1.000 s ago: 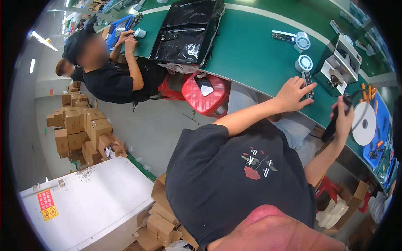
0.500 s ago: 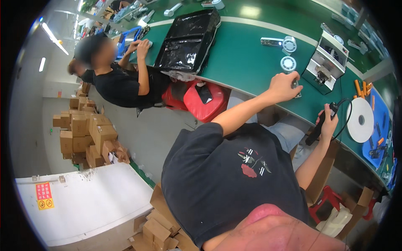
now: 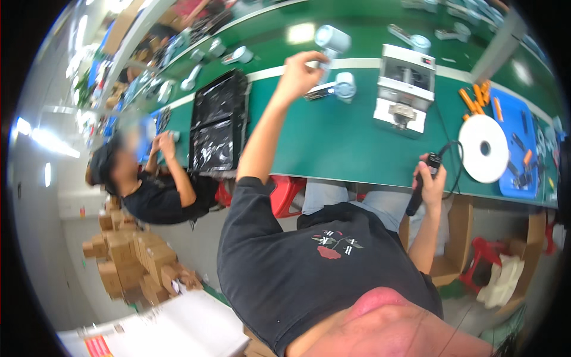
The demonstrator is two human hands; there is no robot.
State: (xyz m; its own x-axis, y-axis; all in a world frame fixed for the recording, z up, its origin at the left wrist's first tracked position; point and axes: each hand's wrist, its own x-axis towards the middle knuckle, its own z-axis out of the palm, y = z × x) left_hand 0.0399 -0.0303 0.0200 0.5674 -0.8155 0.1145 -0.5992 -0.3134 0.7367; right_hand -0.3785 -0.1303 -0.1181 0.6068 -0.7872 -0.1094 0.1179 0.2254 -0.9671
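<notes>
Nearest the camera, below the machine (image 3: 404,89), the wearer's dark shirt (image 3: 285,268) with a flower print. Right hand (image 3: 431,184) just short of the machine, slightly to its right, at the bench edge. Fingers curled narrow around a black tool (image 3: 414,202), held tilted, lower end toward the wearer. Black cord (image 3: 459,160) loops from the tool's upper end, on the machine's near right side.

Right of the machine: white reel (image 3: 473,149), flat, overlapping the near part of a blue tray (image 3: 510,113). Small dark parts in the tray. Orange handles (image 3: 468,101) in a loose group between machine and tray.

Machine itself upright on the green bench (image 3: 333,143), pale casing, metal fitting on its near face. Left of it, well apart from the right hand: left hand (image 3: 300,77), arm stretched out. Fingers closed narrow on the handle of a pale blue fan (image 3: 334,38), head up and away from the wearer. Whether the fan touches the surface, cannot tell. Second fan (image 3: 345,86) lies between that hand and the machine, head toward the machine.

Farther left of the machine, a shiny black tray (image 3: 219,140); past it a co-worker (image 3: 157,196) in dark clothes, both hands at a small pale piece, blurred. Beyond the machine, on a green strip (image 3: 273,38), more pale fans (image 3: 419,43). Far left, behind the co-worker, stacked cartons (image 3: 128,262).
</notes>
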